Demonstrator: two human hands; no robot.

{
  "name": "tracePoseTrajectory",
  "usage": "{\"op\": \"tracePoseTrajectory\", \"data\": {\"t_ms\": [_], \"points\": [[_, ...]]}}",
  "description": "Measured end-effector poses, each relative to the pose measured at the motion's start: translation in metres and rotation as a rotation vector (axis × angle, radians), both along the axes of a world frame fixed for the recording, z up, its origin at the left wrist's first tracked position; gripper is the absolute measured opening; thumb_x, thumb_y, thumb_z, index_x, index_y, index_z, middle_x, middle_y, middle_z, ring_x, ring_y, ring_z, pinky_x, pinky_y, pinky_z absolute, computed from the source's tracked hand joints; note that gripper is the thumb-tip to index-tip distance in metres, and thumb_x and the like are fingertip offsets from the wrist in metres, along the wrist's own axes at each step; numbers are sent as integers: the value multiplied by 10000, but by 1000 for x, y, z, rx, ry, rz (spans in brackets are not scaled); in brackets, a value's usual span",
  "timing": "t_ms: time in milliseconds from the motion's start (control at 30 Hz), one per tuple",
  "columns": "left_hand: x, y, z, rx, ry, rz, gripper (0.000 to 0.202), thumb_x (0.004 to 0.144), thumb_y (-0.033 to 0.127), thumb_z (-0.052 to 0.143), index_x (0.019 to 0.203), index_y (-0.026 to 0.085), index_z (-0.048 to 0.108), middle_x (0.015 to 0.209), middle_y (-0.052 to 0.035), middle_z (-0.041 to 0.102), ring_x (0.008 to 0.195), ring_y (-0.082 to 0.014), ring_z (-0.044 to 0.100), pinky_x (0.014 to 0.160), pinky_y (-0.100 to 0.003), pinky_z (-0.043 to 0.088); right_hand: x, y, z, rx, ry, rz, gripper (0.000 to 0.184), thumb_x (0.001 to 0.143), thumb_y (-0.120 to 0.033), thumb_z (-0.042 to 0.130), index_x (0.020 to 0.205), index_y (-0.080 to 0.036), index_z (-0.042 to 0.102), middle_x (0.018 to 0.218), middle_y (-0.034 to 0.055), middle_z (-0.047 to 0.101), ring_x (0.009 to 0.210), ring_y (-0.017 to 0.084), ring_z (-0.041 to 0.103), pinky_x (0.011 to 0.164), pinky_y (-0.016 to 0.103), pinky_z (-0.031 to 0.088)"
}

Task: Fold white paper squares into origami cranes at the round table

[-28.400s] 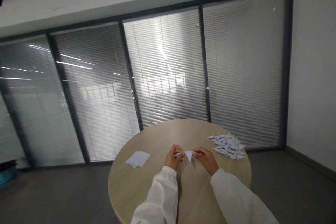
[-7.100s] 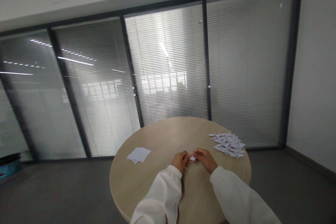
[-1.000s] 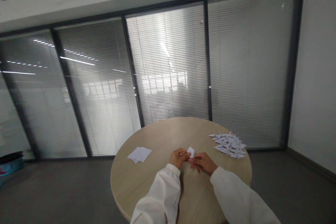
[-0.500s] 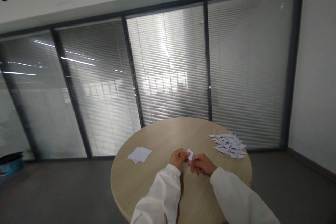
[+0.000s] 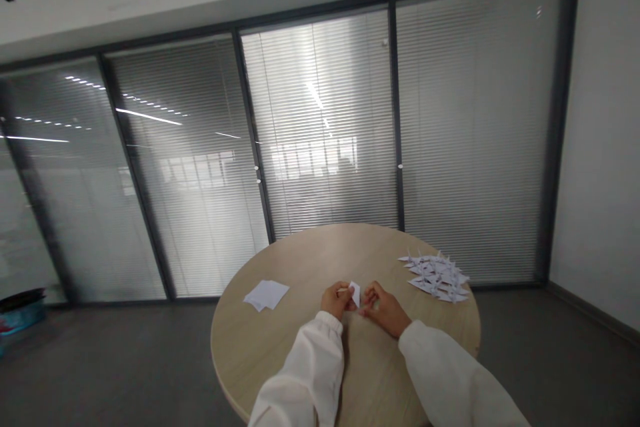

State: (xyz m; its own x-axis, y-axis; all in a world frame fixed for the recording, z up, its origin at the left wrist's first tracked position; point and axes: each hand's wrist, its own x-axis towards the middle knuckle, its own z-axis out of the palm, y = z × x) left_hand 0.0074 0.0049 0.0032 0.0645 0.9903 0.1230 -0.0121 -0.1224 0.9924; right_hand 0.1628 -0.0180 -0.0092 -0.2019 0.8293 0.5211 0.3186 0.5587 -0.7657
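Two loose white fabric sleeves with gathered cuffs [image 5: 307, 367], nearest, entering from the near edge; one round table with a pale wood-grain top [image 5: 280, 347], beneath both hands; one bare left hand [image 5: 336, 299], thumb and fingers pinching a small folded piece of white paper [image 5: 355, 294], which stands tilted above the table's middle, between the hands; one bare right hand [image 5: 384, 310], just right of the paper, fingers curled, fingertips close to its lower edge, whether pinching it cannot be told; one loose stack of flat white paper sheets [image 5: 267, 295], fanned, at the table's left; one cluster of pointed white folded-paper figures [image 5: 437, 277], overlapping, at the far right, count unclear; one blue container with a dark rim [image 5: 23, 312], on the floor, far left; one dark-framed glass partition with pale slatted blinds [image 5: 320, 127], behind the table.
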Motion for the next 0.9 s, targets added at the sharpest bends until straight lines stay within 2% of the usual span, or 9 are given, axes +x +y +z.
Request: {"op": "tracePoseTrajectory", "data": {"t_ms": [100,167,233,300,400,600,900], "points": [[-1,2,-3,-33,15,4,472,493,494,682,773,126,590,468,11,581,420,-117,539,481,-259,481,0,-1,2,105,-24,-65,415,566,-203,654,947,-200,490,930,37,544,833,179,527,643,257,439],[-1,3,-4,-45,32,1,473,501,489,679,788,120,604,468,8,581,426,-123,545,484,-264,483,1,-3,4,154,-61,-41,446,568,-194,644,987,-205,492,1032,59,505,938,205,490,658,270,442],[-1,3,-5,-46,44,-9,467,512,486,673,792,116,617,484,0,592,430,-121,546,487,-258,481,1,-5,6,210,-99,-1,442,571,-179,638,992,-208,507,1069,63,493,997,219,460,734,305,431],[-1,2,-5,-39,52,-24,459,525,488,664,791,116,631,506,-9,605,439,-117,548,488,-246,475,2,-5,6,266,-122,24,431,572,-160,634,985,-208,521,1056,59,510,1010,223,453,822,344,394],[-2,0,-4,-27,74,-52,473,541,508,645,804,114,646,515,-15,611,442,-116,549,484,-234,467,3,-4,5,298,-133,31,398,585,-144,626,968,-209,535,1006,51,541,982,219,468,867,359,364],[-1,-1,-3,-11,113,-93,544,541,547,623,842,95,649,512,-15,605,442,-123,547,476,-239,462,2,-3,6,273,-154,19,340,611,-145,614,939,-201,545,967,47,554,942,217,483,849,353,374],[1,-2,-2,-24,127,-89,484,555,514,629,822,112,657,542,-20,618,494,-143,575,490,-241,469,2,-2,2,248,-147,16,358,607,-213,648,953,-212,555,961,43,558,926,218,497,786,329,404]]}}
